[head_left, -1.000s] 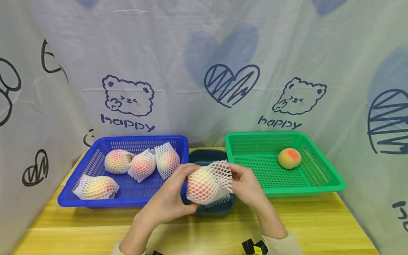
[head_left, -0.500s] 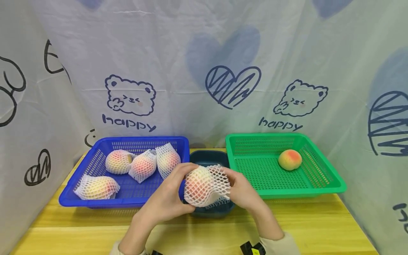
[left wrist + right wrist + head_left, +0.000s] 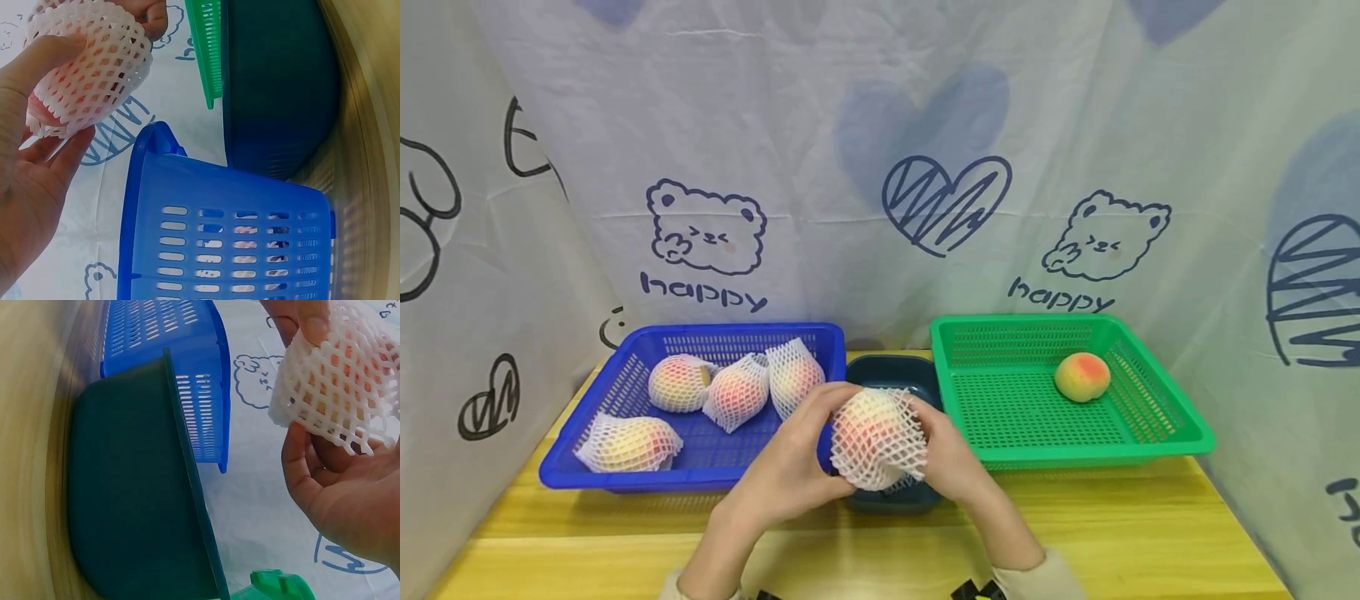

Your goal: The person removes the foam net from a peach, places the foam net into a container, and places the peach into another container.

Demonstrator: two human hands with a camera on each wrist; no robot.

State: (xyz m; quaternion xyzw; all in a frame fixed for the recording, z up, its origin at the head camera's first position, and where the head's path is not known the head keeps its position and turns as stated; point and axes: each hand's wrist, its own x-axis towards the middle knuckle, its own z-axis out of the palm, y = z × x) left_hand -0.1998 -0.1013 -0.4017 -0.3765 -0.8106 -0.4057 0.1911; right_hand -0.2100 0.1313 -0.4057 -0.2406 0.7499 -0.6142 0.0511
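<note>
The head camera looks forward and down across the table [image 3: 1150,533]. Close in, the sideways-turned wrist views share the netted peach [image 3: 877,437] and blue basket [image 3: 187,190].

The person's left grip [image 3: 792,460] and right grip [image 3: 953,460] hold a netted peach [image 3: 877,437] over a dark tub [image 3: 912,373]. Left of them, a blue basket [image 3: 722,454] carries 4 netted peaches [image 3: 737,392]; right of them, a green basket [image 3: 1007,408] holds 1 bare peach [image 3: 1082,377].
</note>
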